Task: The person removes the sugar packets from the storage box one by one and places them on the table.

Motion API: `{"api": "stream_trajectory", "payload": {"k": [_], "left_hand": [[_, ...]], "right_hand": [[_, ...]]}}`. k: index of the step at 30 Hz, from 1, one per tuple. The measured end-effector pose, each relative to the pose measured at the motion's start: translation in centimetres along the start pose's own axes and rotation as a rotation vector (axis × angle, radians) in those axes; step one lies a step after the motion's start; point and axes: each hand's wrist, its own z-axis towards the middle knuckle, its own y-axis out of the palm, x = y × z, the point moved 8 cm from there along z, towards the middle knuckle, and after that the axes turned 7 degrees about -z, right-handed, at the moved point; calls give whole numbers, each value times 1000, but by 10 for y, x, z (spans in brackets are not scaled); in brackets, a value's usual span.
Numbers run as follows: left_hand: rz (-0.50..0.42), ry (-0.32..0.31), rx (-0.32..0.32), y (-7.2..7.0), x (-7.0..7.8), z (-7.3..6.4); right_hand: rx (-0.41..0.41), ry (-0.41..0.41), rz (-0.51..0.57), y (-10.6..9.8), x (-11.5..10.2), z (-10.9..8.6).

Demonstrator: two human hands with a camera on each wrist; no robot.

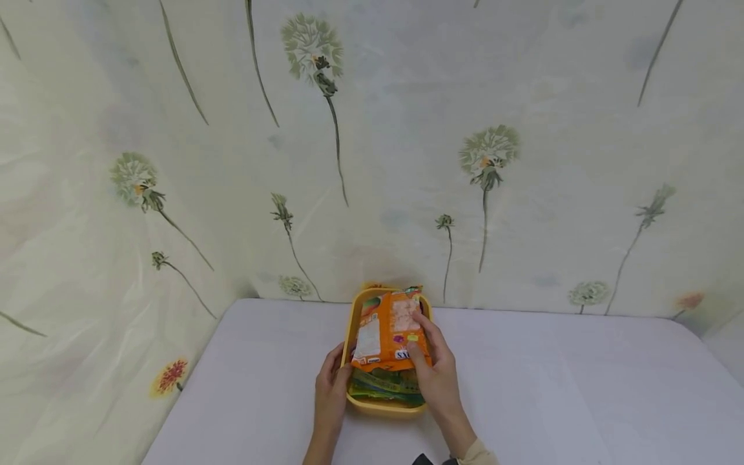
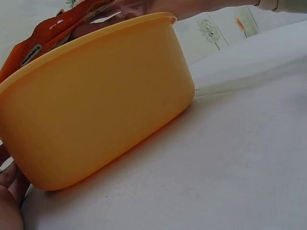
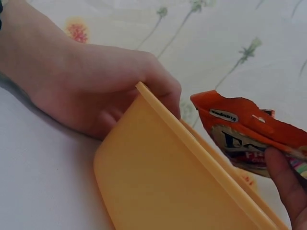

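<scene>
A yellow plastic tub (image 1: 386, 410) sits on the white table. On its left side my left hand (image 1: 332, 394) grips the rim, with the fingers outside the wall and the thumb near the edge. My right hand (image 1: 440, 381) holds an orange candy packet (image 1: 380, 329) over the tub's opening, thumb and forefinger on it. In the right wrist view a digit presses on the packet's printed face (image 3: 240, 143), which is tilted above the rim. Green packets (image 1: 386, 385) lie inside the tub at the near end, partly covered by the orange one.
The white table (image 1: 540, 387) extends to both sides of the tub. Behind it hangs a pale cloth (image 1: 395, 161) printed with dandelions, close to the tub's far end. A dark object (image 1: 422, 460) shows by the right sleeve (image 1: 479, 454).
</scene>
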Motion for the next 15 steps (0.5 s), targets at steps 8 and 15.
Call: {"api": "stream_trajectory", "payload": {"k": [8,15], "left_hand": [[28,-22,14,-1,-2,0],[22,-18,15,-1,-3,1]], "right_hand": [[6,42,3,-3,1,-5],[-5,32,14,-6,-1,-5]]}}
